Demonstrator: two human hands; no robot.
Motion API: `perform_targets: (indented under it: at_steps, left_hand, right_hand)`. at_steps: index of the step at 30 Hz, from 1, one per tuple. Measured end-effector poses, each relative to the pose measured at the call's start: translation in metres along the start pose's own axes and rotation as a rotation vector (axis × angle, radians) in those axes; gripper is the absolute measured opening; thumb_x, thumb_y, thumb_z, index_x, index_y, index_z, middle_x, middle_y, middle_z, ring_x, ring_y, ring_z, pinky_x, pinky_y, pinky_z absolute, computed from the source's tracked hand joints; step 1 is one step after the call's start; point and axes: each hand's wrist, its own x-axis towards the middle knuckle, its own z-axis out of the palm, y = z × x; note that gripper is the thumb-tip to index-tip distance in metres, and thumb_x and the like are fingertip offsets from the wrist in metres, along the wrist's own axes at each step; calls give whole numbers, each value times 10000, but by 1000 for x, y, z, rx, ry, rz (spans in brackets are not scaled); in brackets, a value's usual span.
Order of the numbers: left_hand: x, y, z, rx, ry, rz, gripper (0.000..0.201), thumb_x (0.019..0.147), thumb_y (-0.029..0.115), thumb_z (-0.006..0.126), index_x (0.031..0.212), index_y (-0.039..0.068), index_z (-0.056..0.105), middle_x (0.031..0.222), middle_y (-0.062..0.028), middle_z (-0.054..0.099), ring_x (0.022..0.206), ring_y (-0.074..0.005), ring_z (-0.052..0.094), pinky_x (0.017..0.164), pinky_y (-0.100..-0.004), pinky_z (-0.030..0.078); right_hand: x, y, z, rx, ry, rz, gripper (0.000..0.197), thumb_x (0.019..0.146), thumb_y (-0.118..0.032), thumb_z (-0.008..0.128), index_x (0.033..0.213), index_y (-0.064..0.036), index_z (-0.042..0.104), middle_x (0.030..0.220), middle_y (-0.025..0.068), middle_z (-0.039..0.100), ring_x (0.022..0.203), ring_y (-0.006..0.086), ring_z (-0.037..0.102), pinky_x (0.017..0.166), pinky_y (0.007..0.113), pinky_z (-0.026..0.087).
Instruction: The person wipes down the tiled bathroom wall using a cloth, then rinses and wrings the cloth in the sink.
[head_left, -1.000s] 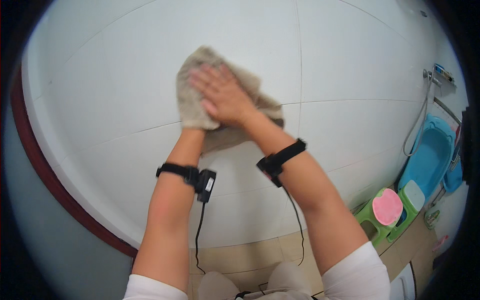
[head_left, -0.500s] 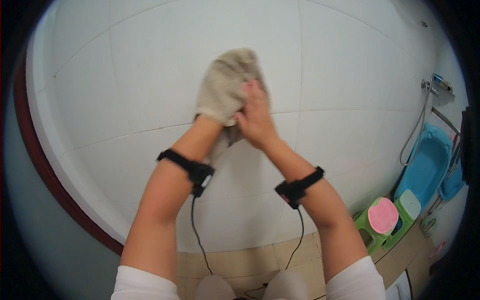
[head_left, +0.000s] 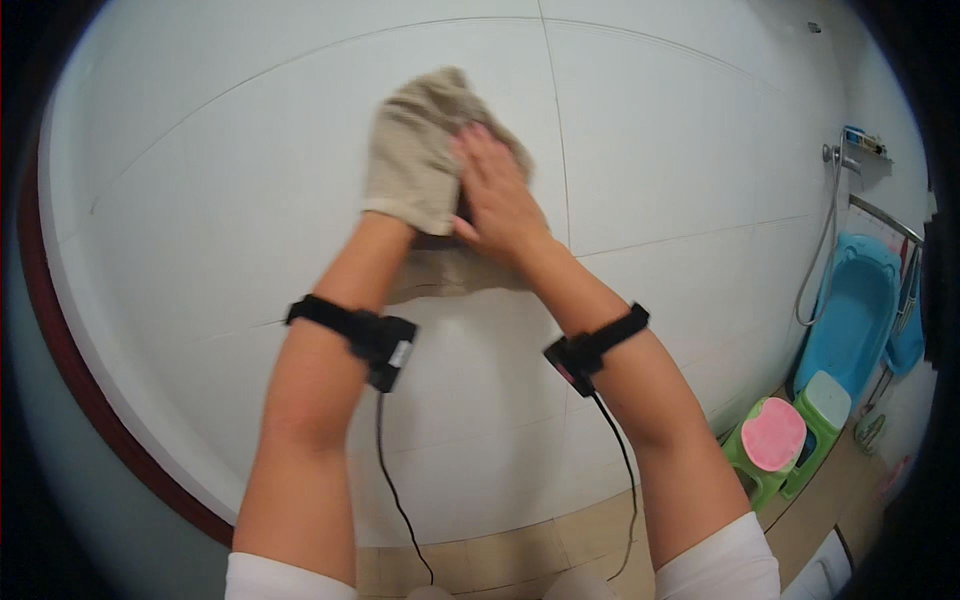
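Note:
A beige cloth [head_left: 415,150] lies against the white tiled wall [head_left: 660,160] in front of me. My left hand is covered by it, so its fingers do not show; only the wrist and forearm [head_left: 385,250] come out below. My right hand [head_left: 497,195] lies flat on the right part of the cloth, fingers stretched out and side by side, thumb apart. A lower fold of the cloth [head_left: 450,275] hangs between and behind my wrists. Black straps with small boxes [head_left: 385,345] sit on both forearms, a thin cable running down from each.
Low on the right stand green stools, one with a pink seat [head_left: 773,435]. Behind them a blue baby bathtub [head_left: 850,310] leans upright. A shower hose [head_left: 825,250] hangs near a small shelf [head_left: 870,150]. A dark red edge [head_left: 60,330] curves along the left.
Both hands have moved up the wall with the cloth. More of the cloth's lower fold now shows spread beneath my wrists. The view has shifted a little.

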Motion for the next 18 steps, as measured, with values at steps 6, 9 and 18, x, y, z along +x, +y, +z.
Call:
perform_targets:
  at_steps: [6,9,18]
  left_hand:
    - [-9,-27,-31,-287,-99,-234,454,846,257,363,1242,35,350,1297,-108,343,1196,-218,311,1018,-296,196]
    - [-1,-8,-24,-131,13,-34,440,837,218,399,1220,5,370,1262,-127,391,1169,-221,357,999,-295,237]
    - [28,126,34,-330,-44,-6,407,802,169,384,1181,24,419,1210,-151,431,1114,-246,412,972,-322,283]
  right_hand:
    - [31,-27,9,30,53,-67,671,723,-247,563,1250,48,271,1313,200,263,1247,288,211,1028,364,177]
    - [19,-9,3,17,53,-16,628,729,-194,550,1241,52,282,1301,206,283,1237,292,237,1025,359,186]
    - [-91,55,-34,-54,62,257,571,706,-49,522,1227,52,309,1283,234,286,1211,348,262,993,371,253]
